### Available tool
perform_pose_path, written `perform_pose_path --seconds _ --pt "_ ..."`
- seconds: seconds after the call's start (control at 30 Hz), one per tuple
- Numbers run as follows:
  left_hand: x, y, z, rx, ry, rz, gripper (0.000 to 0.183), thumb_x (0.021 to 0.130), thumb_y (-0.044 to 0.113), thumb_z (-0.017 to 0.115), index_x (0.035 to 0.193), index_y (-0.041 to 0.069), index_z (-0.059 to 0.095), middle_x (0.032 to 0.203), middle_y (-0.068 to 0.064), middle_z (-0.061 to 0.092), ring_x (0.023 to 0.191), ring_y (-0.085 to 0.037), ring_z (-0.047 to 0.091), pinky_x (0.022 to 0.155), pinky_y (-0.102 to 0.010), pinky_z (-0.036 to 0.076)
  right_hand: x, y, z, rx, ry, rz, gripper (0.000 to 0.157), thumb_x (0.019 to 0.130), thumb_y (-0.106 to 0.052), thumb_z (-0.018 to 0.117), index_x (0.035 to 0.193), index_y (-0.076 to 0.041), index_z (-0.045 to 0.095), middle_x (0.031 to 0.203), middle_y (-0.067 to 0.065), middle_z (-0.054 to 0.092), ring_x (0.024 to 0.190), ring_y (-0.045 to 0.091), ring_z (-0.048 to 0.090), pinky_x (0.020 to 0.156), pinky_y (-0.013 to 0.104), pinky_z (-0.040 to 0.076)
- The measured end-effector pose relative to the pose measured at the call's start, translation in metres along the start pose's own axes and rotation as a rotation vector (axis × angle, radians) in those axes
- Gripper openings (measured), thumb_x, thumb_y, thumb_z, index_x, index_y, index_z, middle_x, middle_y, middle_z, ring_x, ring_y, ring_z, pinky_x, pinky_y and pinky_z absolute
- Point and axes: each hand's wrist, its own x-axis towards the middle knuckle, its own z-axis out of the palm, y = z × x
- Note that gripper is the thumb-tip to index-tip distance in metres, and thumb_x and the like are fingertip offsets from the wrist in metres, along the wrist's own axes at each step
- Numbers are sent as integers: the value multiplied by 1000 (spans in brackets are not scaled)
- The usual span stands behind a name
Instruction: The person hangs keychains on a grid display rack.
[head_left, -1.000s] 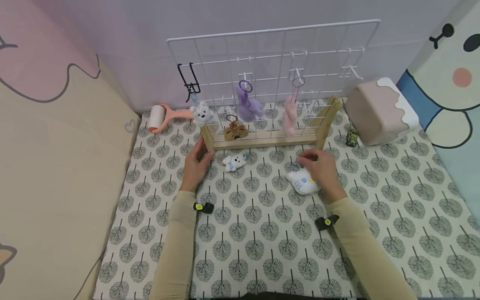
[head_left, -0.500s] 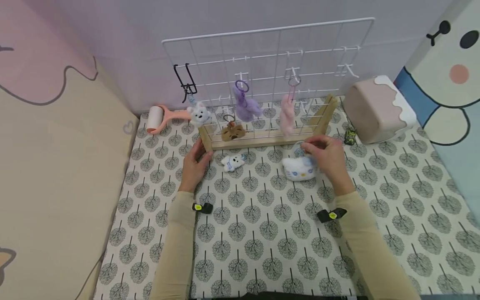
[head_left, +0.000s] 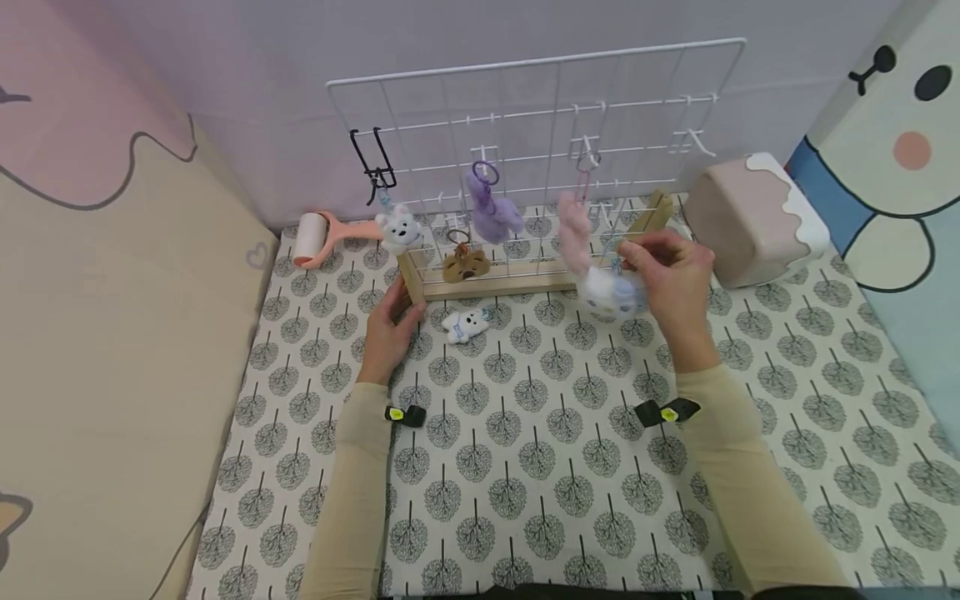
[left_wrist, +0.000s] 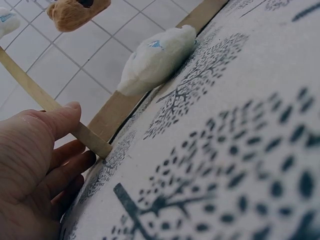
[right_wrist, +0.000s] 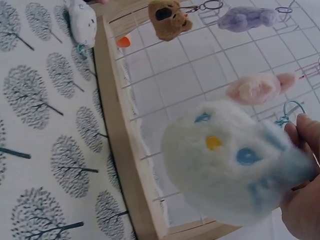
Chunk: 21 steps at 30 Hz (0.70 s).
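My left hand [head_left: 387, 335] grips the wooden left leg [left_wrist: 95, 142] of a white wire grid rack [head_left: 540, 60], thumb on one side, fingers on the other. My right hand [head_left: 677, 279] pinches the light-blue ring of a white cat plush keychain [right_wrist: 220, 160] with a blue bow. This plush hangs in front of the rack's right part, slightly blurred, close to a hanging pink plush [head_left: 574, 232]. A small white dog plush [head_left: 465, 325] lies on the tablecloth near my left hand. On the rack hang a purple plush [head_left: 495, 217], a brown bear plush [head_left: 466, 265] and a white plush [head_left: 400, 228].
A black hook [head_left: 379, 169] holds the white plush at the rack's left. A white hook [head_left: 699, 143] sticks out at upper right. An orange-handled lint roller [head_left: 330, 238] lies at back left; a pinkish box [head_left: 750, 221] stands at right.
My right hand has lifted the cat plush off the tablecloth by its ring and carried it up and forward to the rack. The left hand still holds the wooden leg.
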Motion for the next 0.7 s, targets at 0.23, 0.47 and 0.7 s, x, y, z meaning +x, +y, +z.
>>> perform_pose_path --seconds 0.23,0.47,0.7 --pt "1 0 -1 0 10 10 66 105 7 65 165 12 37 160 -21 49 144 -41 50 122 -53 37 3 -18 8 42 46 -15 7 90 -8 86 94 -6 80 86 -5 77 74 11 71 71 19 60" --pt "1 -1 -1 -1 13 6 67 104 6 66 165 10 37 159 -20 50 144 -41 51 123 -52 37 7 -14 16 105 64 39 6 91 -6 84 95 -6 79 90 -1 77 76 12 72 74 20 61" --pt "1 1 0 3 7 2 66 105 9 66 164 12 37 159 -20 50 143 -42 51 123 -52 37 5 5 20 128 76 57 8 89 -6 85 95 -8 80 88 -3 77 77 11 71 72 18 59"
